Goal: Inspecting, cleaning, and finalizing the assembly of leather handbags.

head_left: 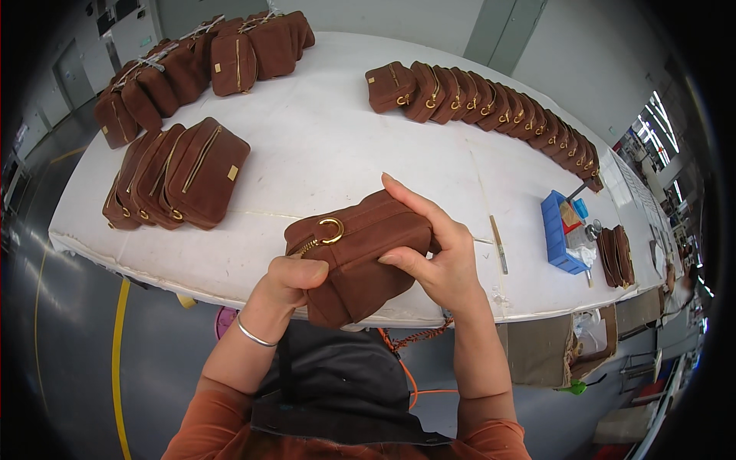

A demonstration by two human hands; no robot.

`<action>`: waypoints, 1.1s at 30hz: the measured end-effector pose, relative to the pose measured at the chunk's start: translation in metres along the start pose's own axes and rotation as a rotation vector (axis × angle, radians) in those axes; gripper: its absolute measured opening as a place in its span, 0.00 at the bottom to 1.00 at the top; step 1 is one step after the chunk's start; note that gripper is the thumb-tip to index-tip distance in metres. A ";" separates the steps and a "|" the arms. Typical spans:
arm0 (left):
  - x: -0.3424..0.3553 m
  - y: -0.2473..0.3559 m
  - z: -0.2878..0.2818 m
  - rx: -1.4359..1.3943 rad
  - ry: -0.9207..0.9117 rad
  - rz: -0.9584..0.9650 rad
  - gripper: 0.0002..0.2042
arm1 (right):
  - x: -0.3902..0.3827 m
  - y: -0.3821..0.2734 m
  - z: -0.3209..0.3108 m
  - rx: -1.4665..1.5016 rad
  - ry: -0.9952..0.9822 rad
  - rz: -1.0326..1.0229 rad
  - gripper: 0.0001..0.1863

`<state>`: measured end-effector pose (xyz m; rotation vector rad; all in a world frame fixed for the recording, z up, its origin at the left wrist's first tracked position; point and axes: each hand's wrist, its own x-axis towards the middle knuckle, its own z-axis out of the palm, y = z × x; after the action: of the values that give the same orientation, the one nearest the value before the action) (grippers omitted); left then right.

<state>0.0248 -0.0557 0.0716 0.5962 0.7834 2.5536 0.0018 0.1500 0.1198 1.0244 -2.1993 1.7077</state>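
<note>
Just over the front edge of the white table, I hold a brown leather bag (356, 287) with a gold D-ring and a zipper at its left end. My left hand (285, 287) grips that left end, its thumb beside the zipper below the ring. My right hand (445, 261) holds the right end, with a finger reaching over the top and the thumb pressed on the near side. Behind it to the left stands a group of similar bags (211, 176), gold zippers and rings showing.
More brown bags (234, 65) stand at the back left, and a long row (422, 92) runs along the back right. A blue tray (560, 245) of small supplies, a thin stick (498, 245) and smaller leather pieces (617, 257) lie at right. Cardboard boxes (529, 360) are below the table.
</note>
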 end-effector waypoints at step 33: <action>-0.007 -0.036 0.005 0.898 0.026 -0.186 0.42 | -0.066 0.044 0.024 0.462 0.292 0.328 0.28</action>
<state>0.0423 -0.0292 0.0518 0.6892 1.9056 1.9435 0.0310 0.1596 0.0422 0.4503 -1.9072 2.4085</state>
